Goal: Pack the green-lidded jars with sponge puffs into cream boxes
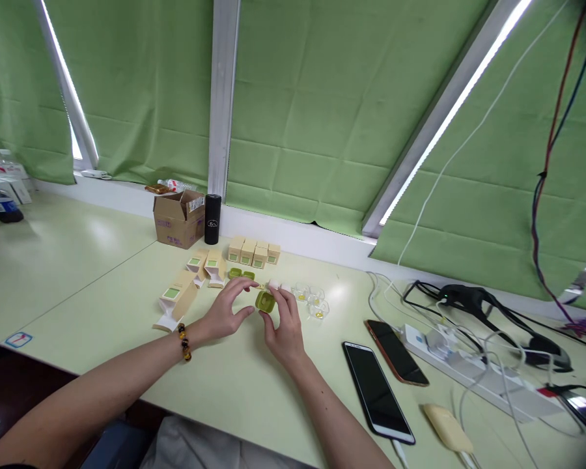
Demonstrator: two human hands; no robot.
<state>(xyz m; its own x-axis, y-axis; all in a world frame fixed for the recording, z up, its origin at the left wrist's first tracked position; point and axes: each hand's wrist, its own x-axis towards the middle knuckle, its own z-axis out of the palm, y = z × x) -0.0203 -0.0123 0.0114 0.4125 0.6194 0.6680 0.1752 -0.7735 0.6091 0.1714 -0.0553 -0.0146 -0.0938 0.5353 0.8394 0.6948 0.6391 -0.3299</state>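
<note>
One green case (265, 301) is gripped by the fingers of my right hand (284, 335), over the surface (224, 391), between its near and far edges. I have the left hand (223, 314) just left of it, fingers spread; from here I cannot tell whether the index tip touches it. Near the far edge I see four boxes (259, 256).
</note>
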